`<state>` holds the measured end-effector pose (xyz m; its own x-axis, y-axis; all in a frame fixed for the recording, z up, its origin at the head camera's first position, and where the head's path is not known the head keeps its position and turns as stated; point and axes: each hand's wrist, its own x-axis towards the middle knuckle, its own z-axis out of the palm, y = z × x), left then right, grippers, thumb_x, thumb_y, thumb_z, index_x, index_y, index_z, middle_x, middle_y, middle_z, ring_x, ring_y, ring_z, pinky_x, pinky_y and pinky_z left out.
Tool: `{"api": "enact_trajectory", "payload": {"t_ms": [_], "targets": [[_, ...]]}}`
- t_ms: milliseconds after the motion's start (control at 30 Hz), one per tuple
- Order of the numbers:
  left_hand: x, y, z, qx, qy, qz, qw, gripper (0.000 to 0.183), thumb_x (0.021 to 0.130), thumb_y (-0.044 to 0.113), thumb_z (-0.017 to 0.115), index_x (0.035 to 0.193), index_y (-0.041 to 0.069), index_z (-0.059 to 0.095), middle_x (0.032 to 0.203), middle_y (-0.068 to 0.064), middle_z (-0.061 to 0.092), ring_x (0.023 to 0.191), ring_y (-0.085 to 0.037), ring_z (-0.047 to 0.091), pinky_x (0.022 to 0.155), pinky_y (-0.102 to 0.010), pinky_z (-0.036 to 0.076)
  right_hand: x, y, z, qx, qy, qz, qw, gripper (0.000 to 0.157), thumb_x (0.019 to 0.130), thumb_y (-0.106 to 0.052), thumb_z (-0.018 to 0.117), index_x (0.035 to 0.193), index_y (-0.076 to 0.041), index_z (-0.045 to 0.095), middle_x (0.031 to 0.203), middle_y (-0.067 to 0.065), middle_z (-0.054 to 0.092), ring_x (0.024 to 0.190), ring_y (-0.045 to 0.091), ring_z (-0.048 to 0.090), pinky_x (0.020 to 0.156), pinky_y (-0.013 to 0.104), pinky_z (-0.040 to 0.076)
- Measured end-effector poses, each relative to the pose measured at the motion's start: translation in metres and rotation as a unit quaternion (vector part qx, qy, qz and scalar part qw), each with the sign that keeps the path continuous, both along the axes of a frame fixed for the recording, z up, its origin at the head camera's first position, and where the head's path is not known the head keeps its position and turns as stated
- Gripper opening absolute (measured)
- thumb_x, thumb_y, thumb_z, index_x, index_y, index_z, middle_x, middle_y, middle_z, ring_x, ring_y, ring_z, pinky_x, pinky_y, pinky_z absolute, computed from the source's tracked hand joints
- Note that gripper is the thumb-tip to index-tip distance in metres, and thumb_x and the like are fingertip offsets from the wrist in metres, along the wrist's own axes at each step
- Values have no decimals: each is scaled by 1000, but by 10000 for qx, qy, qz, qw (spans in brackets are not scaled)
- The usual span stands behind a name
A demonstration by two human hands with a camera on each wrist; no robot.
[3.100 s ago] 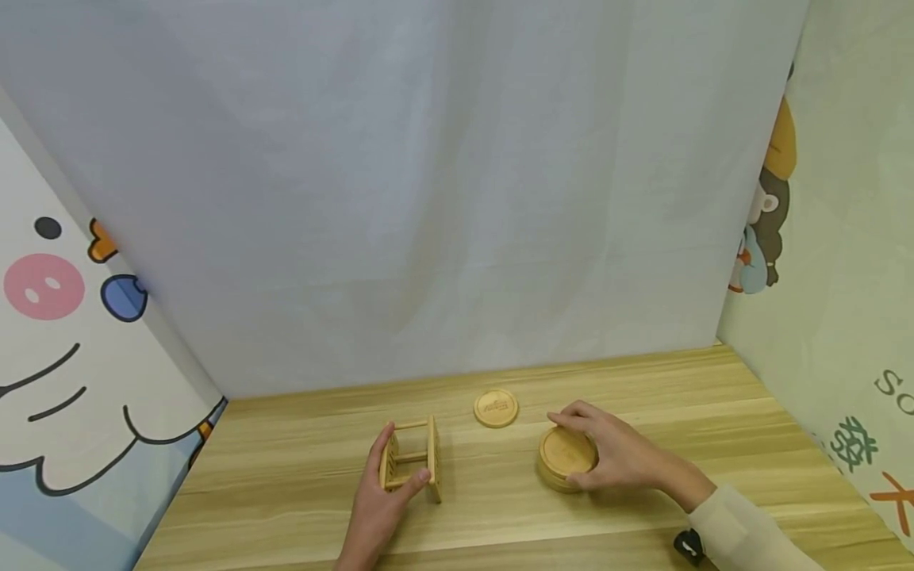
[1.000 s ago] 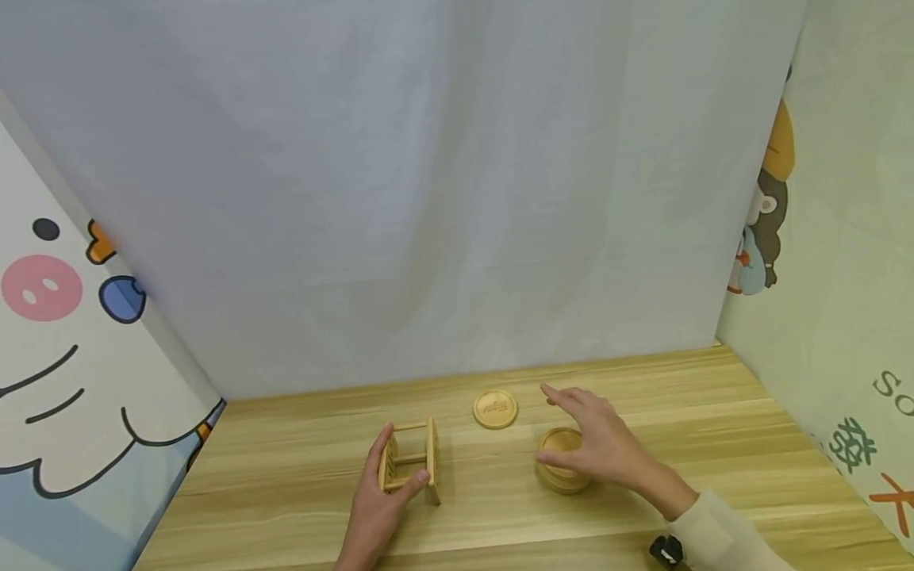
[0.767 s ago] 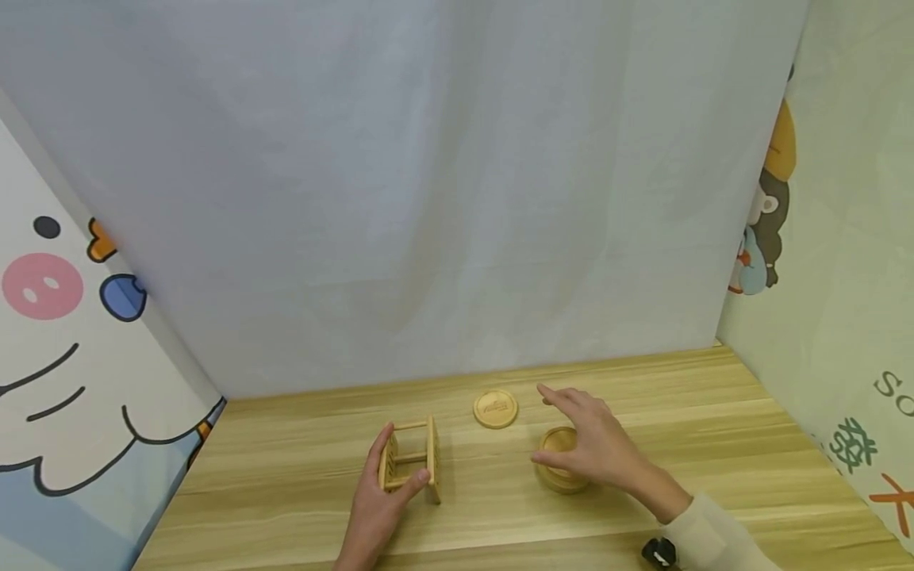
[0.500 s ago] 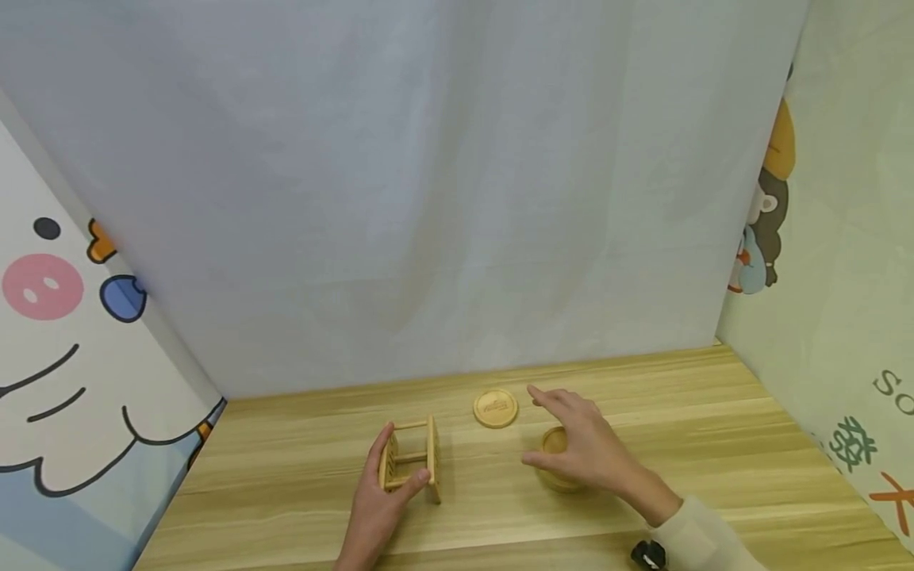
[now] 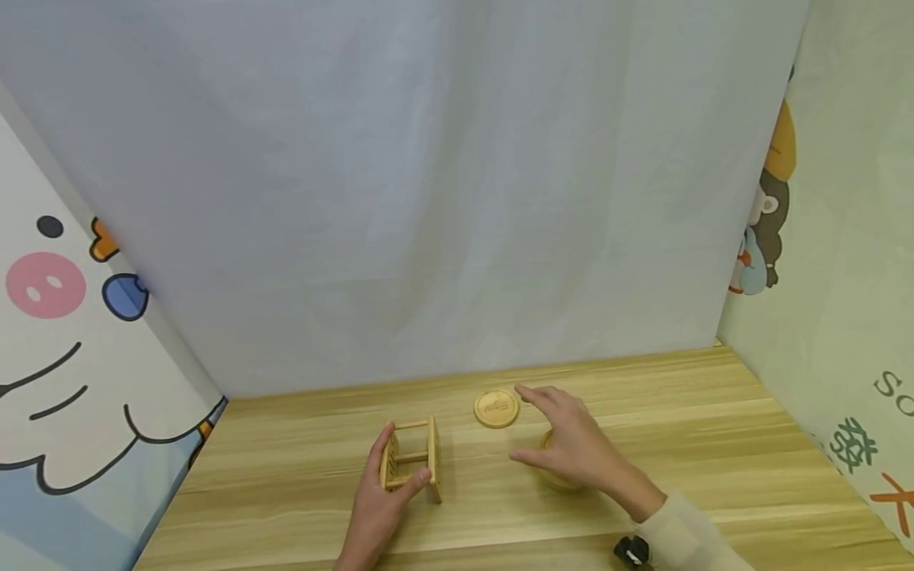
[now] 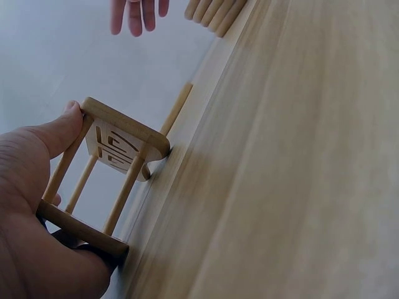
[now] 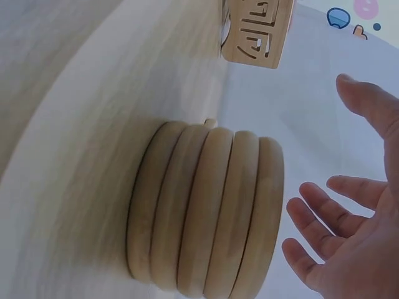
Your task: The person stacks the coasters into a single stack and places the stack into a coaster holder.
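Stack: five round, pale wooden discs (image 7: 206,212), piled on the light wood-grain table (image 5: 286,460), partly hidden by the hand in the head view.
Right hand (image 5: 571,440): no longer round the stack; it now hangs above it, shifted leftward, thumb and fingers spread wide, holding nothing.
Engraved, round, pale wooden disc (image 5: 496,408): flat on the table, unmoved; the index fingertip seems just beside its edge, though height is hard to judge.
Left hand (image 5: 378,507): still grips the small tan wooden rack with cut-out panels (image 5: 435,452), which holds no disc.
Meaning: stack released, right hand free.
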<state>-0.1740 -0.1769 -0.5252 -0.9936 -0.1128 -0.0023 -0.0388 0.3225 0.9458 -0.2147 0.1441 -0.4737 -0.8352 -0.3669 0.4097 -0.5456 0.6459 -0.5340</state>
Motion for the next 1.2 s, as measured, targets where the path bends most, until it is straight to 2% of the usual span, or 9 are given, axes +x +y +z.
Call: {"api": "enact_trajectory", "payload": {"t_ms": [467, 967, 1200], "targets": [[0, 0, -1, 67, 42, -28, 10000, 105, 95, 35, 92, 177, 24, 28, 180, -28, 24, 161, -61, 25, 120, -83, 30, -9, -14, 1, -143, -413, -100, 9990, 79, 85, -32, 99, 151, -5, 65, 148, 15, 67, 137, 41, 62, 114, 66, 46], [1, -1, 0, 36, 40, -11, 10000, 104, 95, 35, 91, 177, 23, 29, 180, -27, 24, 162, -61, 23, 119, -84, 30, -26, -25, 4, -143, -508, -149, 9985, 80, 85, -27, 99, 152, -3, 63, 145, 17, 69, 135, 40, 63, 117, 65, 44], [1, -1, 0, 37, 54, -8, 10000, 104, 95, 34, 91, 177, 23, 29, 180, -27, 24, 162, -60, 24, 120, -84, 30, -32, -27, 7, -39, -373, -181, 9991, 80, 83, -25, 100, 151, -1, 64, 143, 18, 69, 136, 42, 63, 119, 67, 42]]}}
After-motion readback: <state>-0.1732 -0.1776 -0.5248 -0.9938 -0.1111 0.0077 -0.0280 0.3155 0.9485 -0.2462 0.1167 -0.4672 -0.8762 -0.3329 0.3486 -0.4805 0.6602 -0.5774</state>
